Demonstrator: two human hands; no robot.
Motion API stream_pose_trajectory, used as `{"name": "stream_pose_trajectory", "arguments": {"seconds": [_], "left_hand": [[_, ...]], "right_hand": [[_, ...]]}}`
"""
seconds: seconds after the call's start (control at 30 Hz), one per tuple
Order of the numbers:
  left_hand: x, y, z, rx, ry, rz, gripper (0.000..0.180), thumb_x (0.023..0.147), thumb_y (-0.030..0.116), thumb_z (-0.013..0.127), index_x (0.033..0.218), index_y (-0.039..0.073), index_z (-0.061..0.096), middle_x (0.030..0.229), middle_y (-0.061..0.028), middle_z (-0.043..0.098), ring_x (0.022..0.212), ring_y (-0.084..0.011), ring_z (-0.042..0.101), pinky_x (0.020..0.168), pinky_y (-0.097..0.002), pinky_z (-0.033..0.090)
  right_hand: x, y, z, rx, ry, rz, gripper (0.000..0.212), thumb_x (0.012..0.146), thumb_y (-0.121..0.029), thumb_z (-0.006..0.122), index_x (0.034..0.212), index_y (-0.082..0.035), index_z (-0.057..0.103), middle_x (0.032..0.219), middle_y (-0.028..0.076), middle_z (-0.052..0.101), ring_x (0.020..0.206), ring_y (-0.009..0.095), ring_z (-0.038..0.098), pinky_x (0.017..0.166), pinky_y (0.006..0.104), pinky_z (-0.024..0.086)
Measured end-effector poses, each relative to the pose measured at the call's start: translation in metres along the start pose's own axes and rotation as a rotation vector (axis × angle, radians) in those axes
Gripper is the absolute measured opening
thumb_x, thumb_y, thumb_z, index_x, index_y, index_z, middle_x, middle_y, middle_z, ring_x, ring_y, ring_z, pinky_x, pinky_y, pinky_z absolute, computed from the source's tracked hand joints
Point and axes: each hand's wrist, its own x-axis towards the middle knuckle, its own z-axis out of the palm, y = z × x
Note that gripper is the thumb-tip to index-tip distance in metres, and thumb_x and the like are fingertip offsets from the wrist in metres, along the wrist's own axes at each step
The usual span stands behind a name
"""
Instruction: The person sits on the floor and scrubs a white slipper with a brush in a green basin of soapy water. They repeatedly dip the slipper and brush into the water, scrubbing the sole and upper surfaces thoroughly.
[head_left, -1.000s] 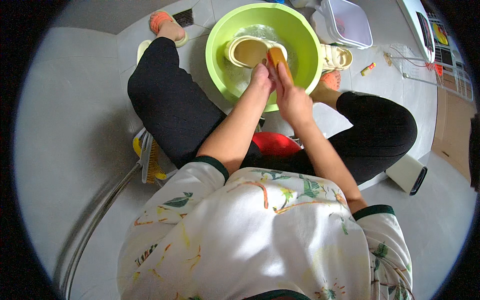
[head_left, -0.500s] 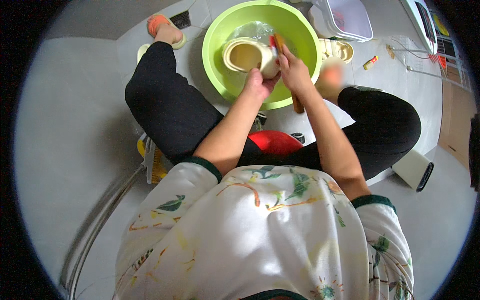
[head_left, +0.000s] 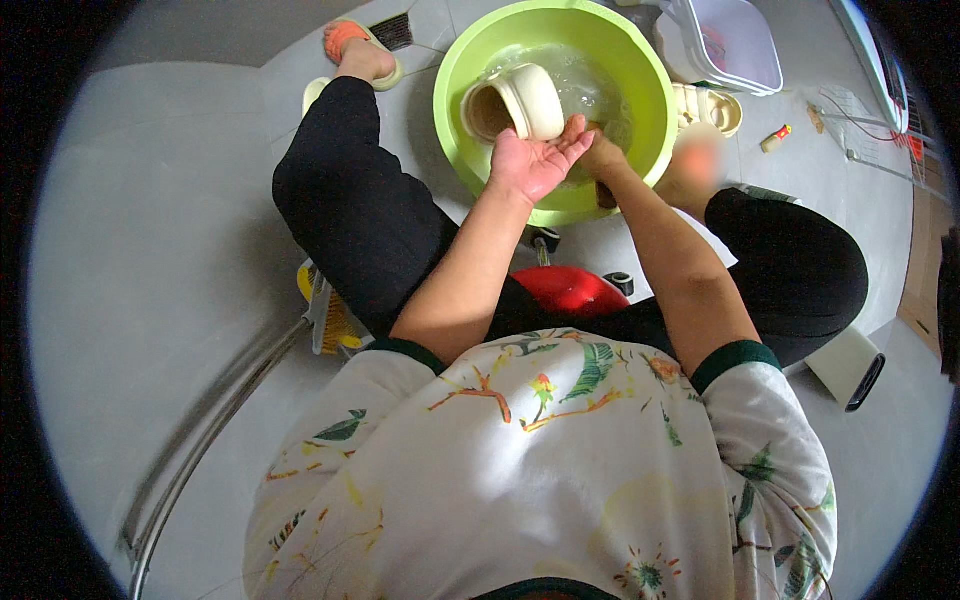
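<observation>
A cream, rounded pot-like vessel lies tipped on its side in the green basin, its mouth turned toward the lower left. Palm up, my left hand is at the vessel's near side with its fingers stretched out to the right; the thumb appears to touch the rim. My right hand is low inside the basin and closed on a wooden-handled brush. Only the handle's end shows below the hand; the brush's head is hidden. Soapy water fills the bottom of the basin.
Right of the basin are a white bin, cream moulded parts and a small red-and-yellow-handled tool. A wire rack stands farther right. A red stool seat is between my legs. A broom leans at the left.
The brush has dropped from beside the vessel to lower in the basin with my right hand. My left hand has turned palm up and loosened its fingers. The vessel has turned.
</observation>
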Motion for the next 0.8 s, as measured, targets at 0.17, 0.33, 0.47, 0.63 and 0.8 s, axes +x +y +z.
{"name": "stream_pose_trajectory", "arguments": {"seconds": [0.17, 0.33, 0.47, 0.63, 0.8], "left_hand": [[0.006, 0.033, -0.010, 0.172, 0.277, 0.199, 0.048, 0.095, 0.032, 0.037, 0.126, -0.003, 0.043, 0.118, -0.0259, 0.049, 0.102, -0.0364, 0.055, 0.102, -0.0517, 0.040], [0.000, 0.038, -0.004, 0.635, 0.582, 0.413, 0.059, 0.096, 0.044, 0.040, 0.137, 0.002, 0.037, 0.137, -0.0186, 0.038, 0.123, -0.0337, 0.041, 0.105, -0.0468, 0.034], [0.014, 0.048, -0.025, 1.187, 0.600, 0.902, 0.053, 0.099, 0.043, 0.035, 0.120, -0.003, 0.051, 0.123, -0.0165, 0.052, 0.112, -0.0271, 0.051, 0.095, -0.0383, 0.040], [0.010, 0.034, -0.036, 1.683, 0.020, 1.325, 0.028, 0.093, 0.026, 0.053, 0.088, -0.002, 0.055, 0.081, -0.0168, 0.058, 0.077, -0.0350, 0.056, 0.076, -0.0435, 0.044], [-0.001, 0.028, -0.013, 1.801, 0.231, 1.138, 0.025, 0.089, 0.027, 0.060, 0.084, 0.002, 0.059, 0.080, -0.0164, 0.060, 0.076, -0.0357, 0.058, 0.069, -0.0430, 0.045]], "right_hand": [[-0.038, -0.049, -0.035, 0.337, 0.005, 0.012, 0.052, 0.091, -0.032, 0.046, 0.140, -0.014, 0.041, 0.108, 0.024, 0.063, 0.098, 0.034, 0.063, 0.087, 0.0428, 0.048], [-0.099, -0.098, -0.091, 0.901, 0.010, -0.084, 0.055, 0.092, -0.030, 0.053, 0.144, -0.018, 0.039, 0.076, 0.008, 0.060, 0.058, 0.017, 0.057, 0.057, 0.0323, 0.049], [-0.135, -0.134, -0.111, 1.050, -0.069, -0.128, 0.053, 0.094, -0.030, 0.051, 0.144, -0.019, 0.037, 0.066, 0.000, 0.050, 0.049, 0.010, 0.045, 0.046, 0.0265, 0.040], [-0.139, -0.140, -0.124, 1.232, -0.150, -0.004, 0.054, 0.097, -0.031, 0.044, 0.148, -0.020, 0.029, 0.064, -0.004, 0.042, 0.047, 0.007, 0.036, 0.041, 0.0224, 0.032], [-0.141, -0.127, -0.134, 1.319, -0.170, -0.016, 0.054, 0.096, -0.029, 0.046, 0.146, -0.015, 0.031, 0.068, -0.001, 0.046, 0.046, 0.007, 0.039, 0.041, 0.0228, 0.034]]}}
